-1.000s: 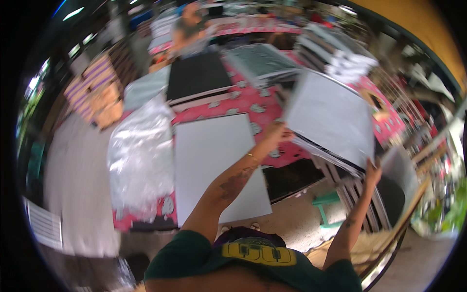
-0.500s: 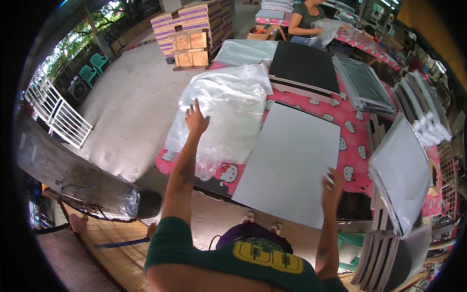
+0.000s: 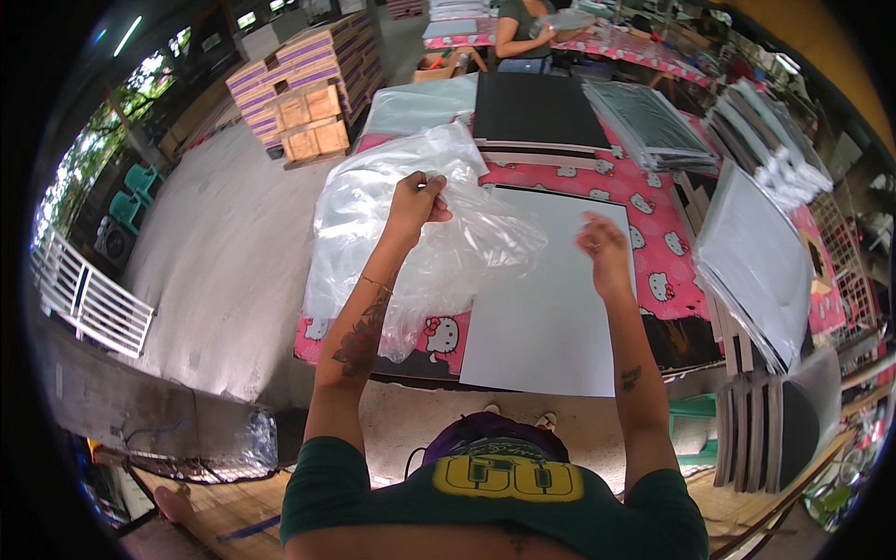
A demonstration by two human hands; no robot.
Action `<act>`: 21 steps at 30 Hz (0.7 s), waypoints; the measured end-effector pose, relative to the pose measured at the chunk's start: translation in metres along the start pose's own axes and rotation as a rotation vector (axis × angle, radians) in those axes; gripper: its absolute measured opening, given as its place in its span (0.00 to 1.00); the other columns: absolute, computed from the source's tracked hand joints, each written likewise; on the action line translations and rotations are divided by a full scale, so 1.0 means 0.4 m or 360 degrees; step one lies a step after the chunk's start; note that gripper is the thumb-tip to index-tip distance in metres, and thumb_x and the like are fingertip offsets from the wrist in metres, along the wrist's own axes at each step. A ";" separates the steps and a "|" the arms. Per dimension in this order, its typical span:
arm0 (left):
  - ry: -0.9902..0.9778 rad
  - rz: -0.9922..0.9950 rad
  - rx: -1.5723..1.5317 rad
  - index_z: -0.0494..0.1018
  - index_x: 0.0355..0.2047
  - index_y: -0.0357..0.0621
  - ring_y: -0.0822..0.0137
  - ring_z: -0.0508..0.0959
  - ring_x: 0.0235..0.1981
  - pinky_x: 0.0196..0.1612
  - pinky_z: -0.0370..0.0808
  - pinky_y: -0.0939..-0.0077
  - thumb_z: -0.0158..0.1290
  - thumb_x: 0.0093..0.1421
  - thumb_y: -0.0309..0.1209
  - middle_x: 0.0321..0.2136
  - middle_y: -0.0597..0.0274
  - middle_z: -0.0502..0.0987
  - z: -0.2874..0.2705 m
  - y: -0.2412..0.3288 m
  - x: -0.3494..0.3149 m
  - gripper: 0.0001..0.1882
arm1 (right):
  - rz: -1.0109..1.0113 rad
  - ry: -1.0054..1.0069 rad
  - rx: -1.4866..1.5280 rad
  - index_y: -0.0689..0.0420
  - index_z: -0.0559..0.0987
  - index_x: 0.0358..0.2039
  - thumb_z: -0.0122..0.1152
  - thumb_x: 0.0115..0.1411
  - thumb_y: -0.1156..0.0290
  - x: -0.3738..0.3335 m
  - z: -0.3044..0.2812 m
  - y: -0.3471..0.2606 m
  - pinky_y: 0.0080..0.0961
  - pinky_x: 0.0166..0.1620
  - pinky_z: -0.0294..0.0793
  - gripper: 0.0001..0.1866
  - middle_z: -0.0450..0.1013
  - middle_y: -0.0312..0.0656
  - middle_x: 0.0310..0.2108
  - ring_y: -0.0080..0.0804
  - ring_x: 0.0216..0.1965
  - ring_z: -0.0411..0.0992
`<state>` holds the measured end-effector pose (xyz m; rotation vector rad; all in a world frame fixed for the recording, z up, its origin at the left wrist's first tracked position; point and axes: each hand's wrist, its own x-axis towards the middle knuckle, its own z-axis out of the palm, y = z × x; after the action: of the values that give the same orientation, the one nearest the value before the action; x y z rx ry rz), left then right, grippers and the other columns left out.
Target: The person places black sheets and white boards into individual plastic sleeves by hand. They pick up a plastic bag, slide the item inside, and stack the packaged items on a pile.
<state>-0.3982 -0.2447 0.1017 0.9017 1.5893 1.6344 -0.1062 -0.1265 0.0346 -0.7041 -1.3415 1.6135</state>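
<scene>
My left hand (image 3: 420, 201) is closed, with finger and thumb pinched on a transparent plastic bag (image 3: 373, 252). The bag lies crumpled over the left of the table, and a raised part of it reaches right onto a large white board (image 3: 551, 317). This flat board has a dark far edge and juts past the table's near edge. Above its right half hovers my right hand (image 3: 605, 245), slightly blurred, its fingers loosely bent and apart, and nothing shows in it.
The table wears a pink patterned cloth (image 3: 663, 245). A black board stack (image 3: 537, 110) and plastic-wrapped boards (image 3: 649, 121) stand at the back. More wrapped panels (image 3: 756, 266) lean at right. Beyond, a person (image 3: 523, 37) handles plastic. Stacked cartons (image 3: 308, 70) rise at far left.
My left hand has gone from lying spread on the plastic to pinching it and lifting part rightward. The right hand has moved up and away from the board's near right edge. The view has shifted.
</scene>
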 end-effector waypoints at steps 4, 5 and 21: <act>-0.0663 0.0177 0.0336 0.72 0.29 0.39 0.78 0.70 0.20 0.24 0.75 0.80 0.53 0.59 0.33 0.20 0.70 0.67 0.120 0.016 0.020 0.09 | -0.0195 -0.0187 0.0065 0.60 0.71 0.51 0.56 0.59 0.66 -0.097 0.119 0.021 0.27 0.50 0.67 0.20 0.74 0.39 0.40 0.31 0.42 0.72; -0.0650 0.0234 0.0173 0.72 0.30 0.40 0.77 0.72 0.21 0.25 0.75 0.80 0.52 0.59 0.32 0.20 0.69 0.68 0.164 0.024 0.021 0.08 | -0.0058 -0.0445 0.0011 0.60 0.72 0.50 0.56 0.59 0.66 -0.117 0.136 0.020 0.27 0.51 0.66 0.20 0.73 0.39 0.40 0.31 0.43 0.71; 0.0383 0.0304 0.0927 0.62 0.49 0.30 0.55 0.78 0.28 0.33 0.75 0.65 0.53 0.59 0.37 0.29 0.47 0.76 0.171 -0.213 0.092 0.25 | 0.0501 -0.0176 0.1643 0.58 0.51 0.64 0.39 0.49 0.24 -0.416 -0.076 0.171 0.59 0.60 0.49 0.55 0.55 0.46 0.62 0.47 0.61 0.54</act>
<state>-0.3596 -0.1751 0.0184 1.2114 2.2722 1.4622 -0.0264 -0.2619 -0.0579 -0.1793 -0.3165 2.2965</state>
